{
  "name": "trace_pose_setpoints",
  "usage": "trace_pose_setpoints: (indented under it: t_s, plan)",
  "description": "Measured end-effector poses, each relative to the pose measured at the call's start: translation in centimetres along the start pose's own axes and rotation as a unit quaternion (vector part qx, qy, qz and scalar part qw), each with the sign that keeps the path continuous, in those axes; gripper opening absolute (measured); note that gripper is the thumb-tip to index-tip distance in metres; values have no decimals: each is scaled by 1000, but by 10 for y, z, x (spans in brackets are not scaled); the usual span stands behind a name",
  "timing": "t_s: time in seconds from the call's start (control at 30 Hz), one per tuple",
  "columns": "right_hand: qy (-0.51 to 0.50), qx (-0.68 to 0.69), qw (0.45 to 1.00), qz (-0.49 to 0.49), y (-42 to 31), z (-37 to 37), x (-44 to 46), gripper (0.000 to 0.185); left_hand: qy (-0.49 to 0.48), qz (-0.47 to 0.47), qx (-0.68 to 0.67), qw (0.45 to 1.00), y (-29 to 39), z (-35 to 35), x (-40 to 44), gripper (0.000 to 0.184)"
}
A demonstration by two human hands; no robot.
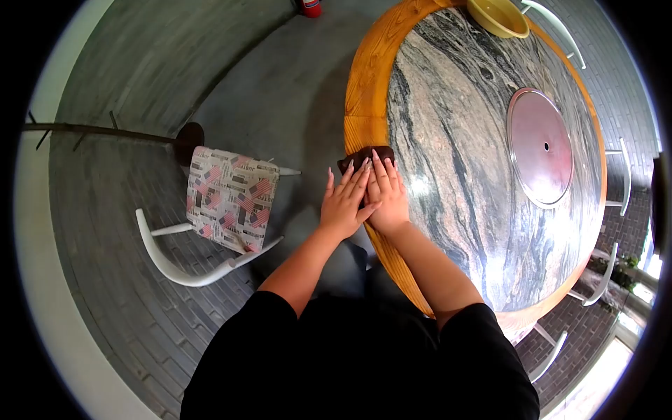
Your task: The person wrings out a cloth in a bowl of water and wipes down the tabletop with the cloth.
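Note:
A dark brown cloth [358, 155], bunched or folded, lies at the left edge of the round table [365, 84], across the wooden rim and the start of the stone top. My right hand [389, 199] rests flat on it with the fingers stretched forward. Beside it and partly touching it, my left hand [344, 210] also has its fingers extended toward the cloth, its thumb lying over the right hand. Both palms face down, and much of the cloth is hidden beneath the fingers.
A round metal disc [540, 147] with a small hole is set in the stone top. At the far edge stands a yellow basin [498, 17]. A chair with a patterned seat [231, 199] is on my left, near a coat stand's pole [105, 131]. White chairs [625, 175] ring the right side.

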State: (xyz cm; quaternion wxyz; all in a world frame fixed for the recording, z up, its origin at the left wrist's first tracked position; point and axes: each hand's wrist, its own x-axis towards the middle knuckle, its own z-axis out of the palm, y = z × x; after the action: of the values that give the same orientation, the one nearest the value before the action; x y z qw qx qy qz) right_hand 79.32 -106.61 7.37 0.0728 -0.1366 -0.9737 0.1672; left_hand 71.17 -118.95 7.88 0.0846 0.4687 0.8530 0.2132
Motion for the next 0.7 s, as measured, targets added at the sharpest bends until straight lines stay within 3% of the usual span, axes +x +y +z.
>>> trace_pose_setpoints:
  t_s: [0.17, 0.37, 0.7]
  plan:
    - [92, 4, 995, 26, 4, 9, 53, 56, -13, 37, 3, 999, -33, -15, 51, 81]
    - [123, 9, 989, 76, 11, 6, 97, 53, -33, 69, 12, 997, -54, -23, 102, 78]
    - [72, -17, 990, 118, 6, -2, 63, 48, -10, 87, -15, 996, -38, -9, 75, 76]
